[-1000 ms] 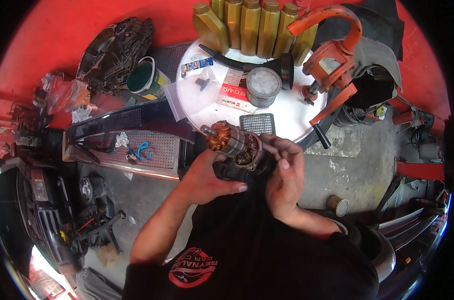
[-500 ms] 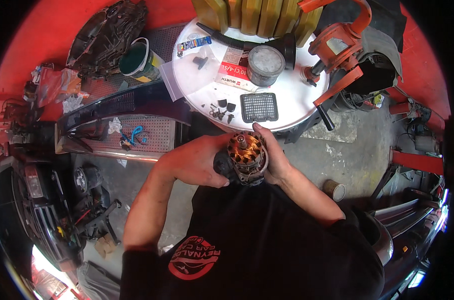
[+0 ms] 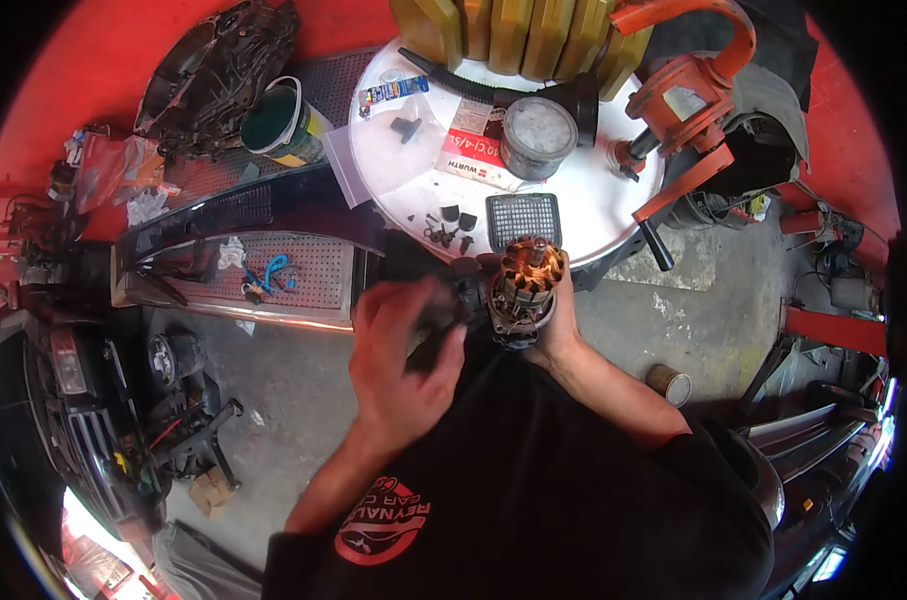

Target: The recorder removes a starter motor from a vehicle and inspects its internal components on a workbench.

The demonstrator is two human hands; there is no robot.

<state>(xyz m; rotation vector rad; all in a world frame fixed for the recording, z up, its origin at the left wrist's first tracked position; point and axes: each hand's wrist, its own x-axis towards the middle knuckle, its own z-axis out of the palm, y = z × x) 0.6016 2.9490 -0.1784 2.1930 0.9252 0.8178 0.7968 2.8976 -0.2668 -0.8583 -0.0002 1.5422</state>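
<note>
My right hand grips a motor armature with copper-coloured windings, held end-up just off the near edge of a round white table top. A black part sits against the armature's left side. My left hand is blurred, to the left of and below the armature, with its fingers spread near that black part. Whether it holds anything is unclear. A small grey grid panel lies on the table just beyond the armature, with small black pieces beside it.
On the table stand olive jugs, a black funnel, a grey round tin and an orange-red clamp tool. A perforated metal tray and green bucket are at left. A can stands on the concrete floor.
My left hand has come off the armature and moved left and down. The armature has tipped up, now held by my right hand alone.
</note>
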